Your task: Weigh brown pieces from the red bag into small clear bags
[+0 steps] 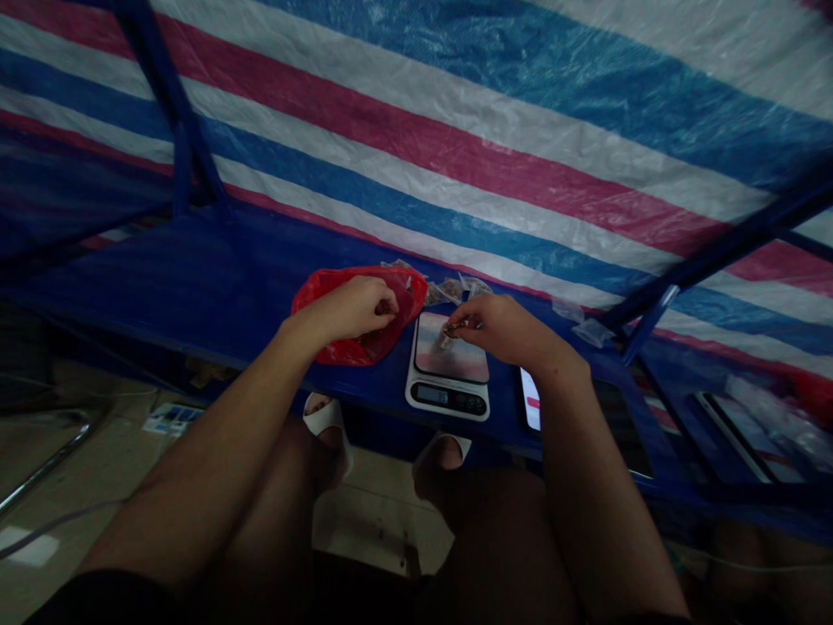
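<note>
My left hand [364, 306] is over the mouth of a red plastic bag [338, 351], its fingers curled together. What they hold, if anything, I cannot make out. My right hand [498, 325] pinches a small clump of brownish-gold pieces [451, 331] just above the plate of a white kitchen scale [416, 386]. The clump is too small and dim to name exactly. A blurred reflection of it shows on the shiny plate. The display on the scale's front is lit, but its digits are unreadable.
Small clear bags with brownish contents [449, 291] lie behind the scale, and more clear bags [592, 332] lie farther right. A lit phone [530, 399] sits by my right forearm. Blue metal posts [186, 130] and a striped plastic sheet [455, 148] bound the blue shelf [162, 286].
</note>
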Demonstrator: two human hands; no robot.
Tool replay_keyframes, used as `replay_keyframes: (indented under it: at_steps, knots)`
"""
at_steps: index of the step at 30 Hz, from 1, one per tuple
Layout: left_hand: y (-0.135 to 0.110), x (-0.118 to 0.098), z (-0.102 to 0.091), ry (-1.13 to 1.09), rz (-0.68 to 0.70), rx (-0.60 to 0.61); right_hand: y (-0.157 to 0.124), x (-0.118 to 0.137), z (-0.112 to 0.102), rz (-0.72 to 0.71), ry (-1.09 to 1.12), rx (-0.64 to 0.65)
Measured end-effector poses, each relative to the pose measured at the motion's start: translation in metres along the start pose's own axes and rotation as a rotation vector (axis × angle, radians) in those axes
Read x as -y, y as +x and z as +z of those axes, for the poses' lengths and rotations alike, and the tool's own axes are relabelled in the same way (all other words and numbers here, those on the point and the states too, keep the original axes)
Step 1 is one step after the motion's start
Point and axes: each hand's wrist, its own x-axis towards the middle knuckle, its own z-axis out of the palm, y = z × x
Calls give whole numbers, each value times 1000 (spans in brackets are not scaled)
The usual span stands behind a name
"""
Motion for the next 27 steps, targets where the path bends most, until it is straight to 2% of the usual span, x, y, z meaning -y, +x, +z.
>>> replay_keyframes:
  at_steps: [15,21,27]
  knots:
    - [2,-2,3,-11,29,-9,-1,6,-2,50,-23,-7]
    - [6,-11,9,-67,139,-88,1,9,-1,49,-1,-55]
    - [12,-12,18,-84,195,-99,0,3,2,14,111,-84]
